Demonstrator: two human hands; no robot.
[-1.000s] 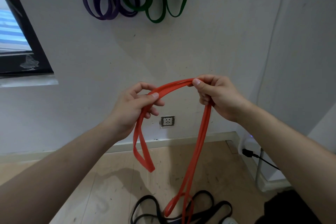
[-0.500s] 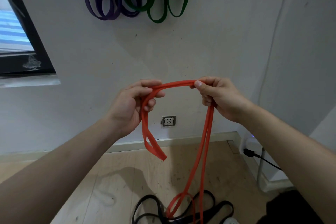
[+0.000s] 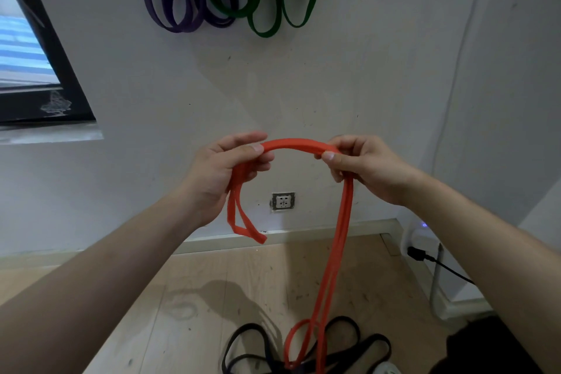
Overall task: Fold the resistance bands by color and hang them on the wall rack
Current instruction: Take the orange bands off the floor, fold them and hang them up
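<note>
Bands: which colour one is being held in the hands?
The red band, gripped by the left hand and right hand. The purple bands and green bands hang on the wall; the black bands lie on the floor.

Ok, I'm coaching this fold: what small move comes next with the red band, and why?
Probably gather more red band with the right hand: its long doubled end trails to the floor, while the left hand pinches only a short loop.

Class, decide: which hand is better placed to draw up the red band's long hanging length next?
Probably the right hand: the long doubled length of the red band drops from it to the floor. The left hand grips only the short looped end.
</note>
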